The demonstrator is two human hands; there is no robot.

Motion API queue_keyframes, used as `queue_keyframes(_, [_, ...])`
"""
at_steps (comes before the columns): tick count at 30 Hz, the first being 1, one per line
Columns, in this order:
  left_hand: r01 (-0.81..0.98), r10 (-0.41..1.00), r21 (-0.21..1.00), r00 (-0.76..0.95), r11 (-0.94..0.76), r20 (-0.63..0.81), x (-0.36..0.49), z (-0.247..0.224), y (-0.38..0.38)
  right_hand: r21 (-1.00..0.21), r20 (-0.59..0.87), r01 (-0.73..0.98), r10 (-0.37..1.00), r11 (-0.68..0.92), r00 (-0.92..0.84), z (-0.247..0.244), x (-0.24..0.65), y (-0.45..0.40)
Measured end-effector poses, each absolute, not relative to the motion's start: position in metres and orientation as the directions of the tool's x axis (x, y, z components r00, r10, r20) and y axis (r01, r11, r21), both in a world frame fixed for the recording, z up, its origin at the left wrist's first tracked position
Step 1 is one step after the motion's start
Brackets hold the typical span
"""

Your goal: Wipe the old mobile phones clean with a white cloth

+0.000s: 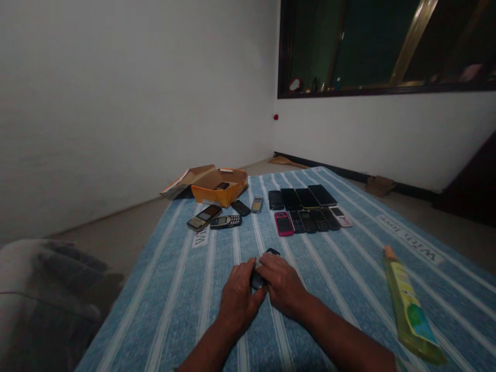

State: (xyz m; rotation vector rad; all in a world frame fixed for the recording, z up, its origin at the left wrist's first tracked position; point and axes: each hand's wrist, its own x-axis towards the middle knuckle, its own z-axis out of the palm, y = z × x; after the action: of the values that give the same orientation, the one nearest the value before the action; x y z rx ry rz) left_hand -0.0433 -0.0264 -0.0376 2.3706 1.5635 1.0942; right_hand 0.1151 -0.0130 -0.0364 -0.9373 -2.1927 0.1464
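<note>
Near the middle of the cloth, both hands close around a dark mobile phone (258,280). My left hand (239,293) wraps its left side, thumb along the near edge. My right hand (282,283) lies over its top with fingers curled; a pale scrap, perhaps cloth or tissue, shows under those fingertips. Most of the phone is hidden by the fingers. Beyond the hands, to the right, stand two rows of phones, among them a pink phone (284,224) and a white phone (341,217). Several loose phones, including a keypad phone (226,221), lie to the left.
An orange cardboard box (219,197), its lid flap open, holds a dark phone (222,186) at the back left. On the right lies a yellow-green bottle (413,310). A blue striped cloth (170,310) covers the surface. Grey fabric (42,305) shows at lower left.
</note>
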Motion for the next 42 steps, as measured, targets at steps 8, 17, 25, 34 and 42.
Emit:
queue_keyframes(8, [0.785, 0.870, 0.455, 0.203, -0.419, 0.450, -0.041, -0.032, -0.028, -0.380, 0.611, 0.633, 0.697, 0.675, -0.376, -0.038, 0.121, -0.004])
queue_keyframes(17, [0.771, 0.832, 0.447, 0.185, -0.453, 0.523, -0.043, -0.044, -0.024, -0.391, 0.550, 0.596, 0.697, 0.701, -0.459, -0.027, 0.109, -0.009])
queue_keyframes(25, [0.783, 0.860, 0.459, 0.182, -0.420, 0.477, -0.042, -0.038, -0.026, -0.405, 0.553, 0.650, 0.738, 0.643, -0.386, -0.032, 0.119, -0.001])
queue_keyframes(34, [0.771, 0.834, 0.444, 0.196, -0.456, 0.516, -0.042, -0.042, -0.025, -0.396, 0.569, 0.596, 0.696, 0.698, -0.438, -0.033, 0.115, -0.007])
queue_keyframes(42, [0.777, 0.839, 0.440, 0.199, -0.450, 0.507, -0.042, -0.040, -0.026, -0.392, 0.570, 0.630, 0.714, 0.670, -0.405, -0.037, 0.117, -0.017])
